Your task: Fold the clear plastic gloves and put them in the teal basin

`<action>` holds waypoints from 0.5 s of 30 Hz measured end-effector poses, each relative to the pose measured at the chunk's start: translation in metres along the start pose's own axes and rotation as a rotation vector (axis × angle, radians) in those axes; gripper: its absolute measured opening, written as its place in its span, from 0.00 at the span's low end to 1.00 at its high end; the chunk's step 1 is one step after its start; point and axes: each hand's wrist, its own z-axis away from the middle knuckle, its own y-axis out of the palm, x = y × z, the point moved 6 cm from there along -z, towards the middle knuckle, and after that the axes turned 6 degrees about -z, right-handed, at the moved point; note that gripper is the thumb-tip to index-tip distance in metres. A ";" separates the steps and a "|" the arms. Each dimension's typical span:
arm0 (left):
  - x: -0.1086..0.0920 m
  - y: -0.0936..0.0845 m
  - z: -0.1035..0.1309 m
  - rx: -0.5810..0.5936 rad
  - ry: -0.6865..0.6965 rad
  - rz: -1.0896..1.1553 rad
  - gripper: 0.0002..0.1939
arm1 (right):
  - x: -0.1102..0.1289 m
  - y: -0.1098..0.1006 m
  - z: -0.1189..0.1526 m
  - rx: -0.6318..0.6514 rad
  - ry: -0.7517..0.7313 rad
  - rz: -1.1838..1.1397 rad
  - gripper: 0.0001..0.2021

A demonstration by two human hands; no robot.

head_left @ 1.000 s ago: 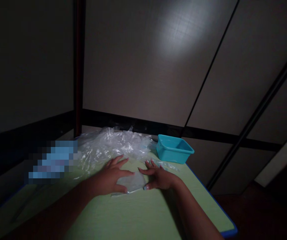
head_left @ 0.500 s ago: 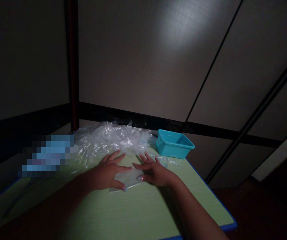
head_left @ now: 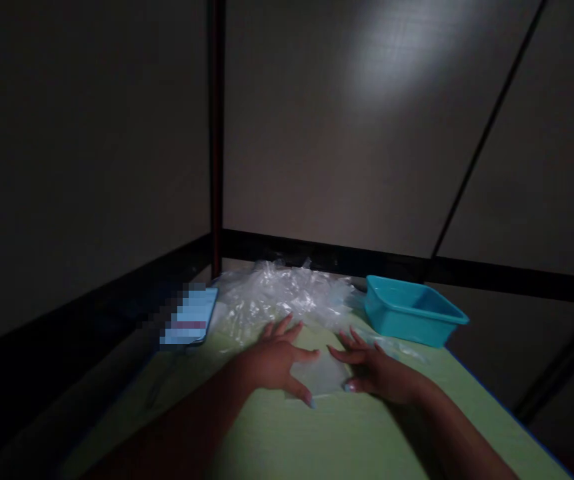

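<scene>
A flat piece of clear plastic [head_left: 324,377], perhaps a bag, lies on the light green table [head_left: 327,443] between my hands. My left hand [head_left: 281,363] rests palm down over its left side, fingers spread and thumb pointing toward me. Over its right side, my right hand [head_left: 379,370] is also spread, with a little space between the two sets of fingertips. Parts of the plastic are hidden beneath both hands. Just beyond my fingers is a loose heap of crinkled clear plastic bags [head_left: 287,297].
A turquoise plastic basin [head_left: 404,327] stands at the table's right edge, with a strip of clear plastic [head_left: 407,350] in front of it. On the left is a flat device with a lit screen [head_left: 199,320], partly blurred out. Dark panelled walls [head_left: 317,147] rise behind the table.
The view has turned left, shifting everything rightward in the picture. My index fingertips, nearly touching before, are now slightly farther apart. Both hands stay spread over the plastic.
</scene>
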 end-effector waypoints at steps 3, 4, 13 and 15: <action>-0.002 -0.003 0.003 -0.030 0.028 0.035 0.42 | -0.007 -0.001 -0.002 -0.044 -0.025 -0.022 0.34; -0.002 -0.004 0.004 -0.043 0.038 0.045 0.42 | -0.010 -0.001 -0.003 -0.049 -0.034 -0.023 0.34; -0.003 -0.008 0.011 -0.017 0.056 0.092 0.43 | -0.014 -0.011 -0.007 -0.206 -0.067 -0.037 0.28; -0.003 -0.007 0.010 -0.015 0.057 0.089 0.43 | -0.007 -0.015 -0.008 -0.268 -0.127 -0.053 0.26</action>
